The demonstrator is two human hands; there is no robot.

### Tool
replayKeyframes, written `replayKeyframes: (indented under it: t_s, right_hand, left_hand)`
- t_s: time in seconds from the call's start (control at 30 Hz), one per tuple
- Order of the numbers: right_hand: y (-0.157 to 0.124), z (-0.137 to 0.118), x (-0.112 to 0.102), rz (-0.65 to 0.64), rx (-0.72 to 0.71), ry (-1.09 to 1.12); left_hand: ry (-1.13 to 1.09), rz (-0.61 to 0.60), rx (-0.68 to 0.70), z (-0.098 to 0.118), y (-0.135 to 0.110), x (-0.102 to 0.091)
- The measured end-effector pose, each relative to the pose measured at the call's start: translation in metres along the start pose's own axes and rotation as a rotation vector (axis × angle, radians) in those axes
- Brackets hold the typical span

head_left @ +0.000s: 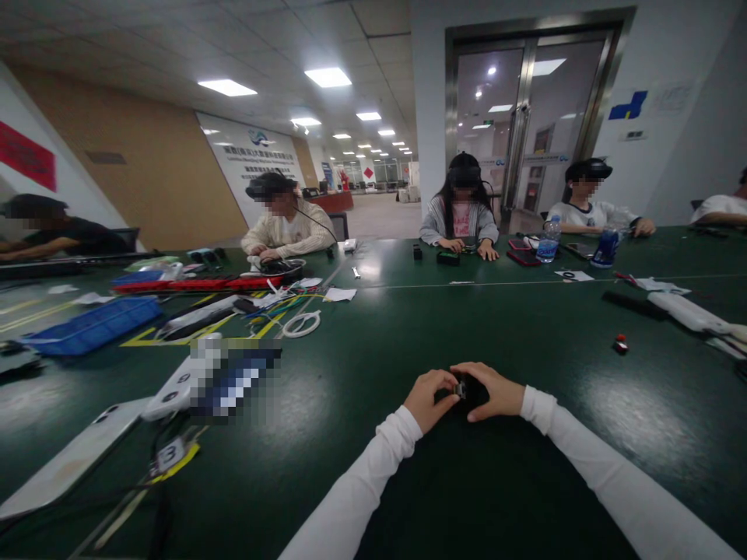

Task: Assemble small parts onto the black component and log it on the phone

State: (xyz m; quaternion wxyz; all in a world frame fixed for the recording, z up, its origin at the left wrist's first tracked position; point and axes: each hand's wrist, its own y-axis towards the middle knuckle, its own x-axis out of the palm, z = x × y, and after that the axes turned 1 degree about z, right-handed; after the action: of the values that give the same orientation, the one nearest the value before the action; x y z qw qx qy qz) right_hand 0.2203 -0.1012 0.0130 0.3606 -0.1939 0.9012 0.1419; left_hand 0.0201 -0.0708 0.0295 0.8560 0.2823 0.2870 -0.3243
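Note:
My left hand (430,398) is closed in a pinch on a small metallic-looking piece (461,389). Curled around a small black block (477,394) is my right hand (495,389), its thumb and fingers on either side. The metallic piece touches or sits right at the block's left side; I cannot tell whether it is part of it. Both hands are close together just above the green table (373,467). The fingers and shadow hide much of the two things, and their exact kind is too small to make out.
A white arm-like device (169,389) lies at left, near a blue tray (96,325), cables and a white coil (301,324). A small red-and-black object (620,344) lies at right. Bottles (548,241) and several people wearing headsets are across the table.

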Motion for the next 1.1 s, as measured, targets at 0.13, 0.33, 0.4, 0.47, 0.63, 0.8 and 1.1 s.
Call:
replayKeyframes:
  t_s: [0.13, 0.33, 0.4, 0.47, 0.63, 0.8, 1.1]
  right_hand:
    - [-0.003, -0.003, -0.003, -0.029, 0.043, 0.075]
    - [-0.007, -0.008, -0.003, -0.02, 0.058, 0.193]
    - [-0.009, -0.009, -0.003, -0.002, 0.054, 0.212]
    - [-0.01, -0.01, -0.002, 0.003, 0.054, 0.219]
    - [-0.009, -0.004, 0.001, -0.004, 0.063, 0.224]
    - [-0.008, 0.0, 0.002, -0.025, 0.076, 0.213]
    - [-0.009, 0.001, 0.004, -0.017, 0.075, 0.197]
  left_hand:
    - [0.142, 0.043, 0.007, -0.011, 0.002, -0.002]
    - [0.253, 0.347, -0.208, -0.059, 0.001, -0.038]
    - [0.283, 0.522, -0.343, -0.082, -0.006, -0.062]
    - [0.373, 0.66, -0.494, -0.103, -0.018, -0.089]
    - [0.592, 0.91, -0.843, -0.14, -0.065, -0.152]
    - [0.627, 1.069, -1.028, -0.155, -0.095, -0.182]
    - [0.695, 1.211, -1.069, -0.163, -0.109, -0.194]
